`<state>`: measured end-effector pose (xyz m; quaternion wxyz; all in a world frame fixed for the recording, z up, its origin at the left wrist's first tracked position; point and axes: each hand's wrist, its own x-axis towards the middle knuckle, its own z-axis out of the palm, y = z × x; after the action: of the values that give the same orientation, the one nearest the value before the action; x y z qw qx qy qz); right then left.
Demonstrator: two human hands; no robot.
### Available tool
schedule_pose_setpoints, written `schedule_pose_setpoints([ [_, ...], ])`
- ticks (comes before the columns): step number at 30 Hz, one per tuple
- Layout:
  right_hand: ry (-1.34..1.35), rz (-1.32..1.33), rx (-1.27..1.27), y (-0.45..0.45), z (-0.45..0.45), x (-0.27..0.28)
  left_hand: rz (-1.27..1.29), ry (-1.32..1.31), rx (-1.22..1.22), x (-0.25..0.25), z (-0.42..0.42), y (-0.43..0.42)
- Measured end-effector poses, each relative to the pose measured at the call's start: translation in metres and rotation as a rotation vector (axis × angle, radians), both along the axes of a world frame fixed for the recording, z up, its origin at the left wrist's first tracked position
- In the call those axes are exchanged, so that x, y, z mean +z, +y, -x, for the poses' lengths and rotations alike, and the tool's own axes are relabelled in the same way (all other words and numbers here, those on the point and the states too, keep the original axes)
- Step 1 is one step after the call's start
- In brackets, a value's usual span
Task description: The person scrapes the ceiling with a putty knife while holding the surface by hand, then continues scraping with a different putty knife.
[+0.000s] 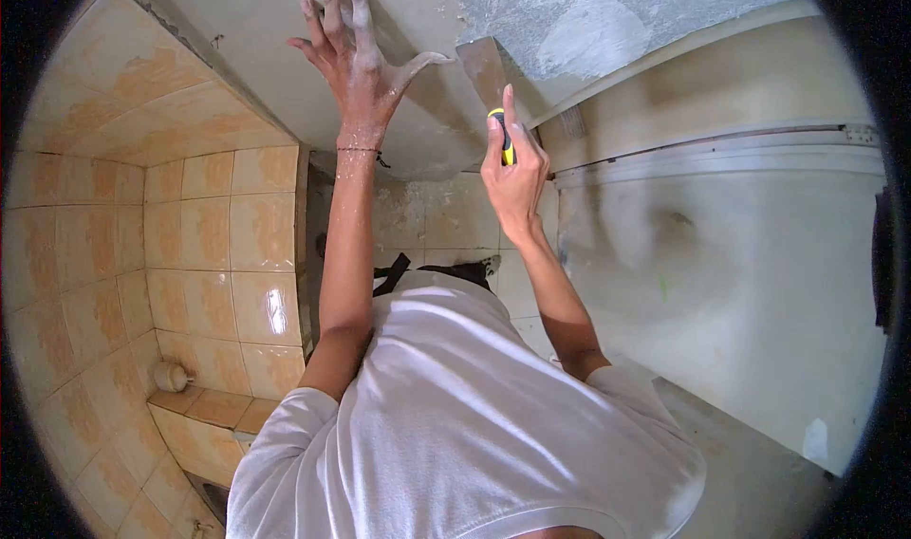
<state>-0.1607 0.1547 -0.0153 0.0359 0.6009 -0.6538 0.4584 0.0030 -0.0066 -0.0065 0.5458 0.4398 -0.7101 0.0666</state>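
Note:
My left hand [361,79], dusted with white powder, rests with spread fingers against the grey wall surface [256,17] at the top. A dark bracelet circles that wrist. To its right, my right hand [515,164] grips the yellow and black handle of a putty knife [484,71]. The knife's wide metal blade points up, its edge at the border of a rough, whitish plastered patch [593,36]. My right index finger is stretched along the tool.
Beige and orange tiles [190,235] cover the walls at the left, with a round pale object [171,377] by a tiled ledge. A white door [721,283] stands at the right below its frame. Pale floor tiles [455,231] show beyond my body.

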Motion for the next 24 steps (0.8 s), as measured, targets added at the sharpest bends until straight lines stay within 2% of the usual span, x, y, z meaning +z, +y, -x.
schedule_pose_setpoints([
  [3, -0.096, 0.056, -0.010, -0.002, -0.014, -0.009, 0.002, -0.015, -0.010, -0.001, -0.001, -0.001],
  [11, -0.036, 0.136, 0.064, -0.011, 0.016, -0.016, -0.026, -0.022, 0.006, -0.002, -0.001, 0.000],
  [12, -0.061, 0.002, 0.043, -0.007, 0.016, -0.014, -0.026, -0.021, 0.003, -0.003, -0.001, -0.001],
  [15, 0.035, 0.139, 0.059, -0.016, 0.014, -0.022, -0.022, -0.025, -0.002, -0.004, -0.002, -0.002],
  [24, -0.051, 0.072, 0.005, -0.004, -0.002, -0.019, -0.004, -0.029, -0.012, -0.007, -0.002, -0.001],
])
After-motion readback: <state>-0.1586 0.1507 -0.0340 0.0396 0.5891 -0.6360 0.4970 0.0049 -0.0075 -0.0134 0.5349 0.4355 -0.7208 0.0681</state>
